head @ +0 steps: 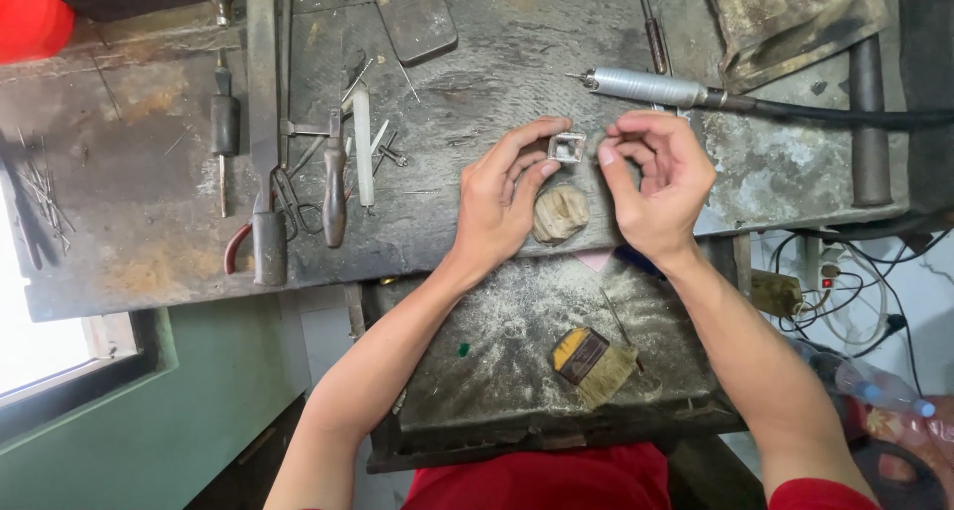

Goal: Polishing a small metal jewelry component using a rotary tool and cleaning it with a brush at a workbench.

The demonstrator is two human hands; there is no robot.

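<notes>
Overhead look at a worn, dusty workbench (149,261). Near the middle of its front edge, left hand (502,200) pinching a small square metal frame (567,148) between thumb and fingertips, frame raised just above the bench surface. Right hand (656,177) close beside the frame on its right, fingers curled inward, fingertips almost at the frame; cannot tell whether touching it, and nothing seen gripped inside. Directly below the frame, a worn wooden peg (559,213) jutting from the front edge, between the two hands. Just behind the right hand, a silver rotary handpiece (646,86) lying flat, tip pointing left, black cable (845,112) running off toward the right edge. Toward the left side of the bench, well apart from the hands: pliers (253,242) with red handles, shears (298,197), a white stick (363,147), a thin screwdriver-like tool (223,122), and loose pins (45,192) near the left edge. Below the front edge, a dusty tray (497,311) under both forearms, with a flat brush (594,361) lying in it toward the right and a tiny green speck (463,349) to the left of the brush.
</notes>
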